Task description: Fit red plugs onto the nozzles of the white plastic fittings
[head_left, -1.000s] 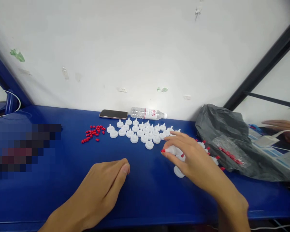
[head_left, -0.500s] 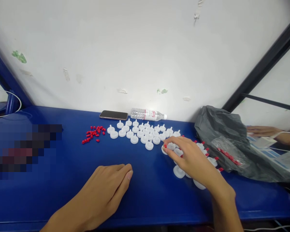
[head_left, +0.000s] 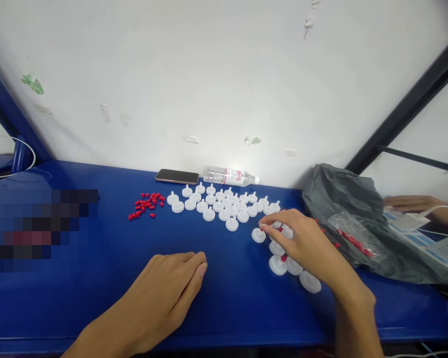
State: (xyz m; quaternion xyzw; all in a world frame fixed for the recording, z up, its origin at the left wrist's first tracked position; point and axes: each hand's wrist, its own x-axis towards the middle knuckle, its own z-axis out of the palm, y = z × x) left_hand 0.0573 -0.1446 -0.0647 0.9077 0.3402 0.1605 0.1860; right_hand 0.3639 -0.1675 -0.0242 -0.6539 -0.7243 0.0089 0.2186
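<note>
My right hand (head_left: 289,233) reaches over the right-hand group of white lids, thumb and index finger pinched at a small red cap (head_left: 262,229). That cap is on the spout of a round white lid (head_left: 259,235), which sits on the blue table. Other red-capped white lids (head_left: 278,265) lie beneath and beside this hand, partly covered by it. My left hand (head_left: 168,288) rests palm down near the front of the table, fingers folded together and nothing visible in them. Between the hands and the wall stands a cluster of white spouted lids (head_left: 232,224) without caps.
Loose red caps (head_left: 145,204) are scattered left of the cluster. A phone (head_left: 176,176) and a plastic bottle (head_left: 229,176) lie along the wall. At right, a clear bag of red pieces (head_left: 354,238) rests on a dark plastic bag (head_left: 332,189). Another person's hand (head_left: 406,203) shows beyond it.
My right hand's fingertips have shifted slightly right, and more of the white lid under them now shows. My left hand stays put. The whole view has moved a little.
</note>
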